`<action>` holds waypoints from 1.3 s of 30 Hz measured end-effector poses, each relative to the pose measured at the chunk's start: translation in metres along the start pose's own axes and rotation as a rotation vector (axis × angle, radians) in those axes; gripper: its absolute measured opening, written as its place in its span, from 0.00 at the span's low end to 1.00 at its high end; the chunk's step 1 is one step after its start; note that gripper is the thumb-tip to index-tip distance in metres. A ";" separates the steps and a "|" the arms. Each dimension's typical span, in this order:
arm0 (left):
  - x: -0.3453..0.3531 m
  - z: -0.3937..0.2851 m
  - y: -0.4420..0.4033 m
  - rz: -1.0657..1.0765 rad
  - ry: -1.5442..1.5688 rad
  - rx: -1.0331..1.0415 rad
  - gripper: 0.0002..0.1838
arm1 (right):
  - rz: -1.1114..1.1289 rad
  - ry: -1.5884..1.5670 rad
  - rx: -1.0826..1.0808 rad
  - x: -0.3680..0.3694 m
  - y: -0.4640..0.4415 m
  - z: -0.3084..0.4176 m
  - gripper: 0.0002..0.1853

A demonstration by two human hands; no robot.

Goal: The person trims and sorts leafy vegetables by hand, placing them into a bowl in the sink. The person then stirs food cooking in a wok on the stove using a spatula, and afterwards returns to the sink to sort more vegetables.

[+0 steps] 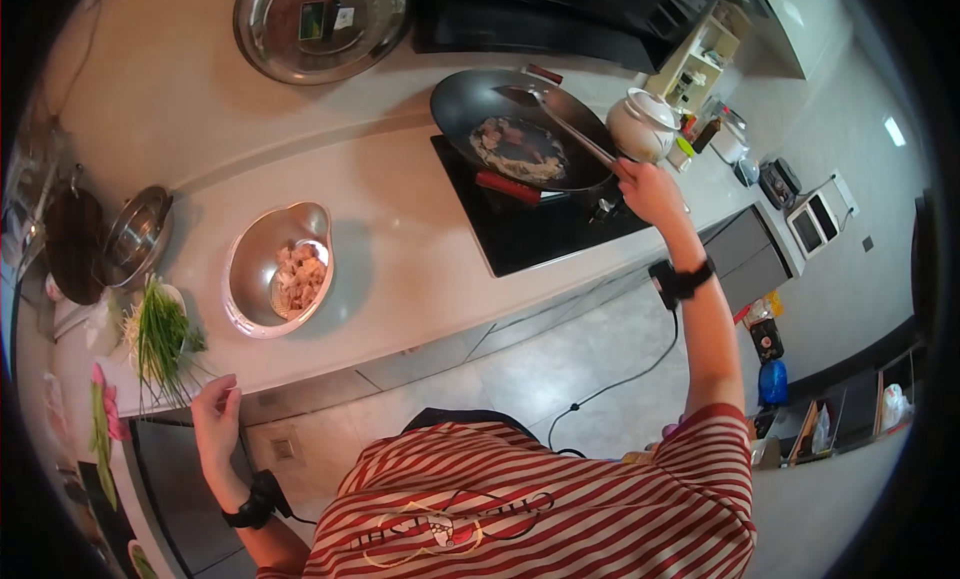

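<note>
My right hand (650,191) is closed around the handle of a metal spatula (575,131), whose blade reaches into a dark wok (452,101). Pieces of food (515,149) lie in liquid at the bottom of the wok, which sits on a black cooktop (520,234). At the counter's front edge, my left hand (216,404) hangs with bent fingers near a bunch of green stalks (160,334); whether anything is between the fingers is too small to tell. Between the stalks and the cooktop, a steel bowl (248,269) holds chunks of raw meat (298,277).
A large round tray (262,54) leans against the wall behind the counter. A lidded white pot (640,129) stands right of the wok, with jars and bottles beyond it. At the left are a steel basin (138,241) and a dark pan (72,229).
</note>
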State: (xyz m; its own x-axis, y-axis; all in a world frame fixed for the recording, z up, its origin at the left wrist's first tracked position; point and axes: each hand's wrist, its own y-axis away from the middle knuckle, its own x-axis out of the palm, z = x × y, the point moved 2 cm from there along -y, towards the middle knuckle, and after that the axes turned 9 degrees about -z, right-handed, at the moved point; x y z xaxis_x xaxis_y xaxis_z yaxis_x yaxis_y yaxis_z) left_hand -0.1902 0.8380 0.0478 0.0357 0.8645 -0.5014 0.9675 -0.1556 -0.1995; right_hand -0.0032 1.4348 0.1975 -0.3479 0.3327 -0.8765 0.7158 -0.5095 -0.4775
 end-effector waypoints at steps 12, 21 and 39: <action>0.001 -0.003 0.000 0.013 -0.026 0.024 0.10 | 0.010 0.246 -0.219 0.056 -0.053 0.001 0.08; -0.010 0.009 0.004 -0.025 -0.028 -0.014 0.11 | -0.107 0.020 0.032 0.007 0.006 -0.036 0.16; -0.006 -0.005 0.007 -0.027 -0.099 0.015 0.05 | -0.232 -0.910 -0.037 0.025 0.077 0.079 0.21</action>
State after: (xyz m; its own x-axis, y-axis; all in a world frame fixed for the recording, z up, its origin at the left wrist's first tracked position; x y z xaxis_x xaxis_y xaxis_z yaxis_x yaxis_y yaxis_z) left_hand -0.1827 0.8343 0.0534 -0.0164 0.8173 -0.5760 0.9637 -0.1405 -0.2268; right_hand -0.0049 1.3407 0.1344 -0.8130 -0.3334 -0.4774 0.5822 -0.4778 -0.6579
